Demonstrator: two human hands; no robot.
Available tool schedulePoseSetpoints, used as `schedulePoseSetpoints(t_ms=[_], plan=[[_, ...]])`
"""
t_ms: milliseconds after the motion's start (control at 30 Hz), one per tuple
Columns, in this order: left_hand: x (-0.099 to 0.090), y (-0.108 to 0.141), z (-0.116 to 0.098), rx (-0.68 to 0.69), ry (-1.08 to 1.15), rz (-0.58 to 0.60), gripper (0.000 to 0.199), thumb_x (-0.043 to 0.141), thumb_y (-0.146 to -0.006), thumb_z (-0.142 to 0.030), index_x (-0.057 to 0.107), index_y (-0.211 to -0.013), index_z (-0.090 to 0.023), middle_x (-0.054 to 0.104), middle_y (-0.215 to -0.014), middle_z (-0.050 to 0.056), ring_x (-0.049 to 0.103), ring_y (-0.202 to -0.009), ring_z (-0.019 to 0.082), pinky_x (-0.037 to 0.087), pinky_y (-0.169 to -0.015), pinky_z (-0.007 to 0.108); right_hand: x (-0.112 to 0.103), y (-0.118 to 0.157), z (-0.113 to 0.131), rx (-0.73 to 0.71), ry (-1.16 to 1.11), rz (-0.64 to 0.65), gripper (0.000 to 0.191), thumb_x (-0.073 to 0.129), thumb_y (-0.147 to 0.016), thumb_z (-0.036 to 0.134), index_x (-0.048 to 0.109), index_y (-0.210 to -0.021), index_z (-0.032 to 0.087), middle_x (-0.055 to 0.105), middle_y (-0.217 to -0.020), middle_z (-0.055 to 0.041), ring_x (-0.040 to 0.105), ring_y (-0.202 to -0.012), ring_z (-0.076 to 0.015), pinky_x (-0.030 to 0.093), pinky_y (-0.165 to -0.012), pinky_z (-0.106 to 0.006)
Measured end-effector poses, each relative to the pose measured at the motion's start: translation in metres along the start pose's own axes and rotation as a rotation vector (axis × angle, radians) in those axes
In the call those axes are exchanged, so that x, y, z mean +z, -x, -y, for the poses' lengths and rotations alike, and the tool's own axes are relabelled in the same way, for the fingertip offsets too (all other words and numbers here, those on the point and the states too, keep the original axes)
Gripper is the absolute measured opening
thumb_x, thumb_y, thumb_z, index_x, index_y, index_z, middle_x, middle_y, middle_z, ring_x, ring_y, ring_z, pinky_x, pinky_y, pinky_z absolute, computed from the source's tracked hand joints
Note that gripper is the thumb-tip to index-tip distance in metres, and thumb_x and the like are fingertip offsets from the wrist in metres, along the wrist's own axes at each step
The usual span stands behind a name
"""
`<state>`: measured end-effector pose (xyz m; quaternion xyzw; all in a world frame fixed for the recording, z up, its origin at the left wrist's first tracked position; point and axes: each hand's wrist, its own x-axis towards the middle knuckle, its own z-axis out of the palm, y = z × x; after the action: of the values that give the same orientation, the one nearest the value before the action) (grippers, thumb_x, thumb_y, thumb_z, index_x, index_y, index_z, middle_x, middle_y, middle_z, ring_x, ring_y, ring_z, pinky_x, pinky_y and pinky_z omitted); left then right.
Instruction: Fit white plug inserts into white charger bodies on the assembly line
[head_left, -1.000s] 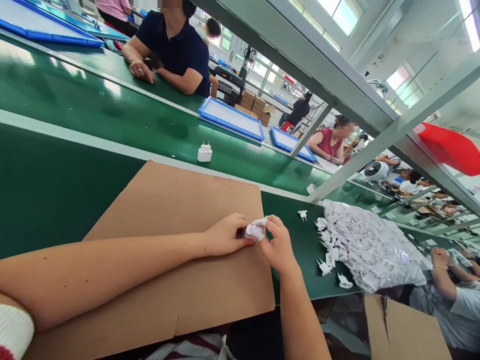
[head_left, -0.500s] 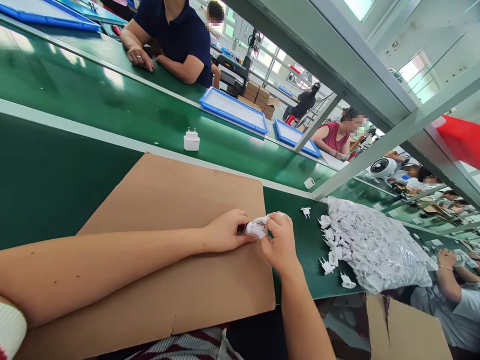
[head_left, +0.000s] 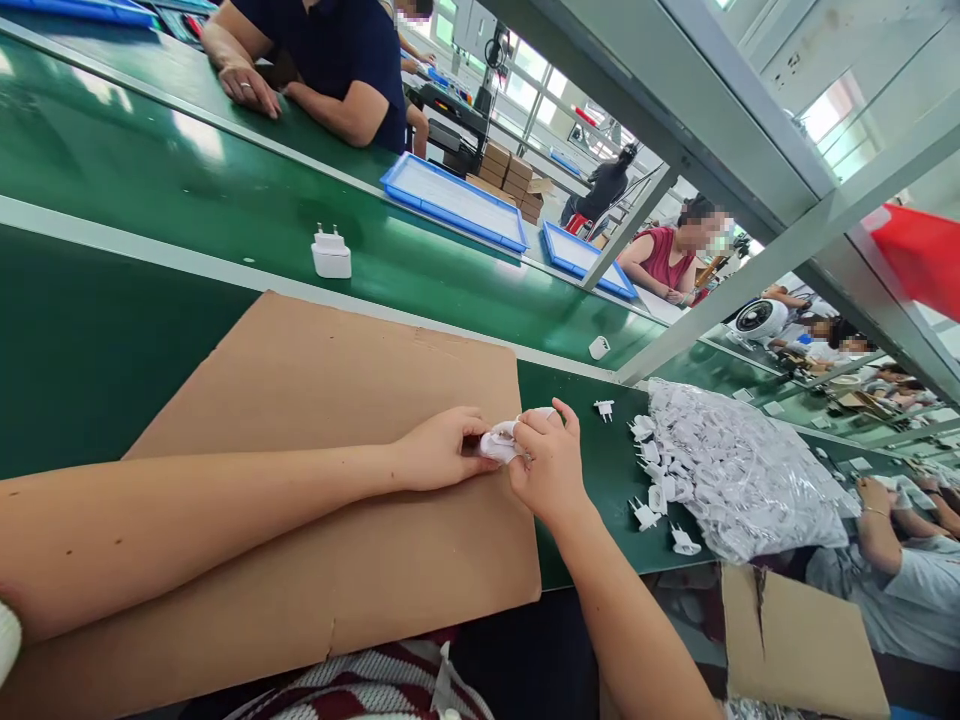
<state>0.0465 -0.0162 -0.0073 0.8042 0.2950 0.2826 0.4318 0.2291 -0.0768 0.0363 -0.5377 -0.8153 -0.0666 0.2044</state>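
Over the right edge of a brown cardboard sheet (head_left: 360, 390), my left hand (head_left: 437, 448) pinches a white plastic charger part (head_left: 496, 443) between thumb and fingers. My right hand (head_left: 551, 462) grips the same part from the right, thumb and fingers bent round it and one finger raised. Fingers hide much of the part, so its exact shape does not show. Several loose white plug pieces (head_left: 645, 515) with pins lie on the green table to the right of my right hand.
A clear bag (head_left: 750, 470) full of white plug pieces lies at the right. On the green belt ahead stand a white charger (head_left: 331, 252) and a white housing (head_left: 599, 348). Blue trays (head_left: 454, 205) and co-workers are beyond. A metal post (head_left: 697, 285) slants across the right.
My right hand's fingers have shifted from pinching the part's upper right to closing further over it. The charger on the belt has moved left, and the whole view has shifted slightly.
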Motion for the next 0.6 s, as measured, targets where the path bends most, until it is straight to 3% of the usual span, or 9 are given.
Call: schedulePoseSetpoints(t_ms=[133, 233, 333, 400, 467, 533, 600], plan=[[0.002, 0.002, -0.004, -0.048, -0.010, -0.029, 0.036, 0.067, -0.078, -0.055, 0.069, -0.081, -0.019, 0.060, -0.082, 0.004, 0.059, -0.078, 0.022, 0.046, -0.070, 0.033, 0.004, 0.000, -0.001, 0.135, -0.167, 0.019, 0.018, 0.060, -0.066, 0.008, 0.062, -0.075, 0.023, 0.064, -0.084, 0.0007, 0.058, -0.084, -0.0183, 0.026, -0.116, -0.047], [0.002, 0.003, -0.012, -0.044, -0.043, -0.027, 0.036, 0.064, -0.079, -0.055, 0.068, -0.079, -0.019, 0.062, -0.081, 0.004, 0.060, -0.078, 0.022, 0.047, -0.071, 0.033, 0.008, -0.005, -0.019, 0.266, -0.462, 0.044, 0.037, 0.067, -0.075, 0.023, 0.067, -0.111, 0.026, 0.068, -0.103, -0.0016, 0.061, -0.102, -0.0215, 0.037, -0.110, -0.045], [-0.005, -0.005, -0.014, -0.102, -0.070, -0.022, 0.038, 0.064, -0.078, -0.057, 0.070, -0.082, -0.020, 0.065, -0.083, 0.004, 0.061, -0.077, 0.022, 0.048, -0.070, 0.033, 0.013, -0.011, -0.053, 0.517, -0.473, -0.124, 0.069, 0.066, -0.083, 0.042, 0.046, -0.145, 0.021, 0.057, -0.140, -0.0124, 0.051, -0.130, -0.0288, 0.038, -0.111, -0.047], [-0.018, -0.020, -0.009, -0.148, -0.090, -0.055, 0.041, 0.064, -0.076, -0.059, 0.071, -0.089, -0.021, 0.069, -0.089, 0.004, 0.063, -0.082, 0.024, 0.049, -0.073, 0.033, 0.017, -0.012, -0.077, 0.753, -0.265, -0.202, 0.077, 0.063, -0.085, 0.043, 0.037, -0.152, 0.014, 0.040, -0.155, -0.0204, 0.034, -0.144, -0.0366, 0.026, -0.117, -0.055], [-0.037, -0.042, 0.000, -0.203, -0.134, -0.140, 0.045, 0.065, -0.075, -0.057, 0.071, -0.101, -0.021, 0.071, -0.097, 0.005, 0.064, -0.087, 0.025, 0.049, -0.077, 0.032, 0.019, -0.011, -0.095, 0.941, -0.112, -0.124, 0.077, 0.062, -0.087, 0.037, 0.033, -0.154, 0.009, 0.030, -0.160, -0.0245, 0.023, -0.149, -0.0430, 0.018, -0.118, -0.061], [-0.062, -0.065, 0.010, -0.275, -0.212, -0.253, 0.049, 0.064, -0.078, -0.052, 0.067, -0.113, -0.019, 0.072, -0.104, 0.005, 0.064, -0.092, 0.025, 0.048, -0.081, 0.031, 0.021, -0.008, -0.105, 1.008, -0.068, -0.030, 0.068, 0.058, -0.090, 0.031, 0.037, -0.151, 0.009, 0.031, -0.159, -0.0250, 0.027, -0.147, -0.0448, 0.020, -0.116, -0.062], [-0.088, -0.085, 0.019, -0.348, -0.333, -0.345, 0.051, 0.060, -0.083, -0.048, 0.062, -0.122, -0.016, 0.070, -0.112, 0.006, 0.063, -0.099, 0.025, 0.047, -0.084, 0.031, 0.020, -0.006, -0.108, 0.997, -0.060, -0.032, 0.055, 0.055, -0.091, 0.025, 0.048, -0.143, 0.010, 0.040, -0.152, -0.0236, 0.039, -0.140, -0.0416, 0.028, -0.113, -0.056]])
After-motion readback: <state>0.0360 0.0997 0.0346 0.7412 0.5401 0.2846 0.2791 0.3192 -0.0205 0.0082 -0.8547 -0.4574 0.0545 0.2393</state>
